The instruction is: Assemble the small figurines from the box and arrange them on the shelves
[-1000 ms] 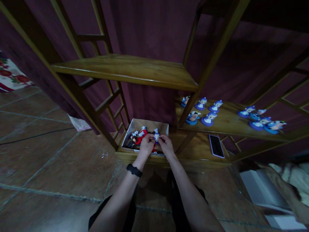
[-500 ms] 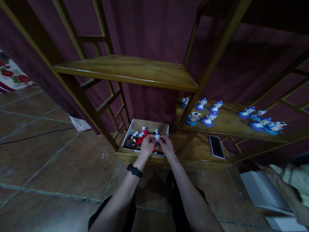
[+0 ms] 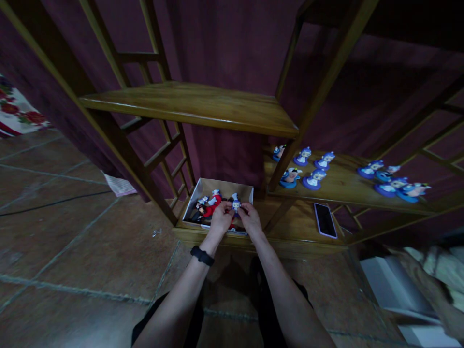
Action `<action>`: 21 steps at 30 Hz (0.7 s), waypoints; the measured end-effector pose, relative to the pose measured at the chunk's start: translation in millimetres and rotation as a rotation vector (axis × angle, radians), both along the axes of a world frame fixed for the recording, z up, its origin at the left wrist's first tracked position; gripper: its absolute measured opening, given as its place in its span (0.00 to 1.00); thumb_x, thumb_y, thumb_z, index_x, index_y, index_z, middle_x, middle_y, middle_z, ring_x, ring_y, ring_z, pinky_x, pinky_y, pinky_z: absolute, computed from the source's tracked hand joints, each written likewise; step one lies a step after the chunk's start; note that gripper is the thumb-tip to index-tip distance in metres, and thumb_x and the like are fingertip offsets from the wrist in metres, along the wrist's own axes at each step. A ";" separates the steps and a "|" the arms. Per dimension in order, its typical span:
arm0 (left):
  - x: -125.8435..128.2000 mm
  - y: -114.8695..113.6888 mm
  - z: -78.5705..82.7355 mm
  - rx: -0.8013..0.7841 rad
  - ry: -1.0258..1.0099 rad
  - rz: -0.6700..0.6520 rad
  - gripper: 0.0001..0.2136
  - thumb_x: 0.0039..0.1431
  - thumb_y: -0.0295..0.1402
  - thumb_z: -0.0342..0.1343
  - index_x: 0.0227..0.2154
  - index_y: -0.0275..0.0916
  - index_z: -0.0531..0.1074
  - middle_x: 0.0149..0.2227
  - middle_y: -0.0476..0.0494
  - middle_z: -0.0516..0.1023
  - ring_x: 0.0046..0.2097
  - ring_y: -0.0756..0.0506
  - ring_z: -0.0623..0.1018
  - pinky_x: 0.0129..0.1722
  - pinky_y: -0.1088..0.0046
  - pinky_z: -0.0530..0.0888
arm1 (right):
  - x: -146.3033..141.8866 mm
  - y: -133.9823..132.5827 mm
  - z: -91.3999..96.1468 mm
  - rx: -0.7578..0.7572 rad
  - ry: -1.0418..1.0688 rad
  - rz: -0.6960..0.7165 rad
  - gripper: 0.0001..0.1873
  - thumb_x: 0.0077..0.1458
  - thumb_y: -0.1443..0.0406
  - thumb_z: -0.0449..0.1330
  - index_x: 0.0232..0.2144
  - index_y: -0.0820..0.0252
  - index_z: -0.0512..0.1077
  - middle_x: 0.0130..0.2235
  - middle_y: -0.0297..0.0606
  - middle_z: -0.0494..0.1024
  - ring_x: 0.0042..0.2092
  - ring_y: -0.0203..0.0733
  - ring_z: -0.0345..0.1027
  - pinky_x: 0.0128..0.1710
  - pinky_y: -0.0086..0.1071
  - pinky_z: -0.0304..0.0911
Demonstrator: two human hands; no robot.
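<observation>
Between my fingertips is a small purple-haired figurine [image 3: 236, 205], held over a shallow cardboard box [image 3: 191, 205]. My left hand [image 3: 221, 217] pinches it from the left, and my right hand [image 3: 251, 217] grips its right side. Inside the box lie several other figurines, among them a red-clothed one [image 3: 210, 209] with dark hair. My hands hide the box's front right part and the lower end of the held figurine.
Several purple and blue figurines [image 3: 314, 179] stand on the shelf [image 3: 344, 181] to the right. Below them a phone [image 3: 325, 220] lies on the lower board. Another wooden shelf [image 3: 188, 104] juts out above the box. At far right, another person's arm [image 3: 424, 275] is near pale boxes [image 3: 395, 285].
My hands and the figurine between them stay almost still. At the far right, the other person's arm has shifted slightly.
</observation>
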State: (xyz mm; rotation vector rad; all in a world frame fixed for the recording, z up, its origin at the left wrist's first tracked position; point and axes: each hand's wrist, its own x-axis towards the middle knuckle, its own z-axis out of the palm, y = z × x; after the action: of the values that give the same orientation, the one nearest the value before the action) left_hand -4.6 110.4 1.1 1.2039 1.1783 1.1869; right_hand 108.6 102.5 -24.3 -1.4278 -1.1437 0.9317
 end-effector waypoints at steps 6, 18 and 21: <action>0.5 0.5 -0.1 0.008 -0.018 0.018 0.06 0.42 0.28 0.57 0.26 0.37 0.69 0.21 0.52 0.69 0.25 0.52 0.69 0.26 0.77 0.68 | 0.2 0.4 -0.7 0.005 -0.003 0.005 0.08 0.45 0.61 0.55 0.31 0.54 0.68 0.30 0.31 0.74 0.33 0.39 0.68 0.37 0.32 0.62; 0.2 1.0 -0.9 0.027 0.010 0.003 0.06 0.42 0.25 0.54 0.28 0.36 0.69 0.24 0.51 0.71 0.26 0.52 0.70 0.28 0.77 0.67 | 0.5 0.2 -0.1 0.010 -0.037 -0.006 0.07 0.45 0.61 0.54 0.30 0.54 0.69 0.30 0.31 0.74 0.34 0.39 0.68 0.37 0.32 0.62; 0.0 1.0 -0.6 0.026 0.018 0.002 0.06 0.43 0.26 0.54 0.27 0.36 0.69 0.24 0.51 0.71 0.27 0.52 0.70 0.28 0.77 0.67 | 0.3 -0.1 0.8 0.011 -0.038 -0.014 0.07 0.45 0.61 0.54 0.30 0.54 0.69 0.31 0.31 0.74 0.34 0.39 0.68 0.38 0.33 0.62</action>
State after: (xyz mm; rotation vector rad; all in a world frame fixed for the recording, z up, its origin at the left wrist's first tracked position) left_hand -4.6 111.4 0.5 1.2354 1.1812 1.1980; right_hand 108.9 102.4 -23.5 -1.4481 -1.1639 0.8906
